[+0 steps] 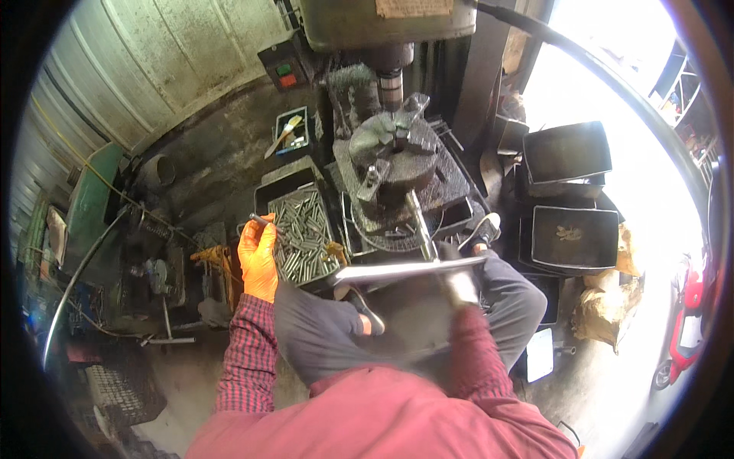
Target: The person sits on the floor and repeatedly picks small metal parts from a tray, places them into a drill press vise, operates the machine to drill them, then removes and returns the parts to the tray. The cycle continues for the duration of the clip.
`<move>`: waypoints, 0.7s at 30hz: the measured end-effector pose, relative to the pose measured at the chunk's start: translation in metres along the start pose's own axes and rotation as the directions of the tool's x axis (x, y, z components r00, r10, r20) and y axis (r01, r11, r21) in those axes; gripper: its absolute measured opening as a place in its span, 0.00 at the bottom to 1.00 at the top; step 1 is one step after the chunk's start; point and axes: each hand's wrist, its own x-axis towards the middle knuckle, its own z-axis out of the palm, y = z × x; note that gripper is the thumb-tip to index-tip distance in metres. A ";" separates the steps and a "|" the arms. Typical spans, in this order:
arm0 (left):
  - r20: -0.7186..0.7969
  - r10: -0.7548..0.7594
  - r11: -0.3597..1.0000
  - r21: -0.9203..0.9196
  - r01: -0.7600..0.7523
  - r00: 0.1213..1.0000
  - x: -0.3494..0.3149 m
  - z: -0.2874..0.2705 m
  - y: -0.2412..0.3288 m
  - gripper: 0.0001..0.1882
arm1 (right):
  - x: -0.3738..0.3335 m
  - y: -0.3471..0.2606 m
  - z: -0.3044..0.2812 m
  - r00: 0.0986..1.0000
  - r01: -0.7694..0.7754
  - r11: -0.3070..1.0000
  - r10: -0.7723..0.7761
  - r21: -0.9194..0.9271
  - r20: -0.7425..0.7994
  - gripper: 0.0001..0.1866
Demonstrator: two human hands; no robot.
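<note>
Your left hand (258,264), in an orange glove, pinches a short metal pin (264,220) between thumb and fingertips, just above the left edge of a bin (293,177) of loose pins (304,233). The held pin's long axis runs mostly crosswise, with its left end a little farther from you and its right end slanting down toward the bin. Your right hand (461,288), in a pale glove, is blurred at the T-handle (394,271), near the right end of its crossbar; you cannot tell from this view whether those fingers are clenched round it. The crossbar lies nearly level from left to right, its right end slightly farther from you, while the stem (420,227) points away from you, leaning a bit left, toward the round chuck (394,157). Beyond the bin, a brush (284,136) lies in a small blue tray (305,142).
</note>
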 end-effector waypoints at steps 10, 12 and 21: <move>0.540 0.024 0.997 0.045 -0.058 0.841 0.119 0.187 0.019 0.12 | -0.083 -0.112 0.042 0.555 0.832 0.450 -0.665 -0.324 0.500 0.41; 0.561 -0.028 0.998 0.069 -0.012 0.828 0.130 0.216 0.009 0.11 | -0.074 -0.090 0.047 0.685 0.726 0.560 -0.636 -0.398 0.355 0.39; 0.524 -0.081 0.978 0.207 -0.035 0.848 0.139 0.241 -0.024 0.14 | -0.035 -0.007 -0.055 0.884 0.434 0.893 -0.397 0.121 -0.245 0.48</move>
